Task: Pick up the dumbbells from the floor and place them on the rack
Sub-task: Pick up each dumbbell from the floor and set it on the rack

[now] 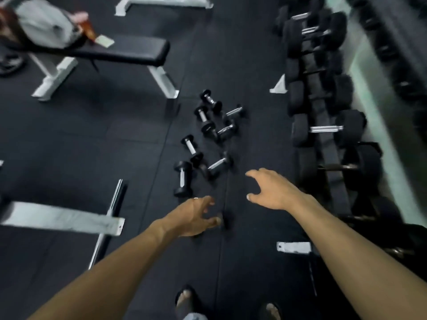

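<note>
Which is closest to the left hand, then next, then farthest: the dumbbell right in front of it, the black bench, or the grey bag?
From the left hand:
1. Dumbbell, on the floor just ahead.
2. Black bench, farther ahead, left.
3. Grey bag, on the bench's far left end.

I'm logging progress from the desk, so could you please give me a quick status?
Both hands, left and right, open, empty. Seven small black chrome-handled dumbbells on the floor. Black dumbbell rack to the right. Path open.

Bare floor (92,139) left of scattered dumbbells (203,139); rack (323,135) walls the right, bench (120,51) far left.
</note>
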Action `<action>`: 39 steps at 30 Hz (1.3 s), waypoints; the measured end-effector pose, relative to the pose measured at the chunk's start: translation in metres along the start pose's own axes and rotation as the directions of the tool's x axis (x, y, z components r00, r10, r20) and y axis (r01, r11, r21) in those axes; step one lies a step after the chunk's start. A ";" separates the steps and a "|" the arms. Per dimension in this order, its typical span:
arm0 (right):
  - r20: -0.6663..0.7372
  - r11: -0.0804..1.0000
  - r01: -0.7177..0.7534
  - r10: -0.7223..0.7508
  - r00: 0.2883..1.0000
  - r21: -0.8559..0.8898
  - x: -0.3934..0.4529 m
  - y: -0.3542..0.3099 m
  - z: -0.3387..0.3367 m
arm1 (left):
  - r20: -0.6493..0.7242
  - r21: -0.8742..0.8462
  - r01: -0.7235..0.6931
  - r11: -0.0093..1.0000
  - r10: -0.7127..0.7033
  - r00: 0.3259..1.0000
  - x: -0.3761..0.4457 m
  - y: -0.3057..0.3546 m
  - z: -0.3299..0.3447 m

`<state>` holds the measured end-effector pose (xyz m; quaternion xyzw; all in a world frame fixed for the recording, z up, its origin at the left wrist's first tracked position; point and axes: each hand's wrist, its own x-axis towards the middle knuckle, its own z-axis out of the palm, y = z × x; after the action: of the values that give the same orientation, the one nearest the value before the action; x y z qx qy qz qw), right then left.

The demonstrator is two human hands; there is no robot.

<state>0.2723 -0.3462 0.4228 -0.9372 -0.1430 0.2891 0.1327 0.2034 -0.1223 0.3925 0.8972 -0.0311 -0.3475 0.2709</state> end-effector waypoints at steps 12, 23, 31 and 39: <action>0.191 0.991 -0.095 0.076 0.979 0.096 0.151 0.042 0.177 | 0.113 0.187 0.055 0.981 -0.077 0.991 0.153 -0.151 0.082; 0.252 0.944 -0.264 0.211 0.944 0.198 0.279 0.111 0.401 | 0.176 0.422 -0.119 0.899 0.047 0.983 0.329 -0.302 0.218; 0.100 0.823 -0.384 0.379 0.920 0.418 0.337 0.127 0.514 | 0.200 0.598 -0.265 0.757 0.180 0.963 0.415 -0.365 0.290; -0.097 0.762 -0.309 0.436 0.895 0.569 0.351 0.129 0.544 | 0.250 0.606 -0.217 0.765 0.076 0.965 0.442 -0.375 0.293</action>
<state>0.2594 -0.2535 -0.2308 -0.8971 0.1501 0.2311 0.3453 0.3006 -0.0477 -0.2454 0.8886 -0.2442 -0.3877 -0.0227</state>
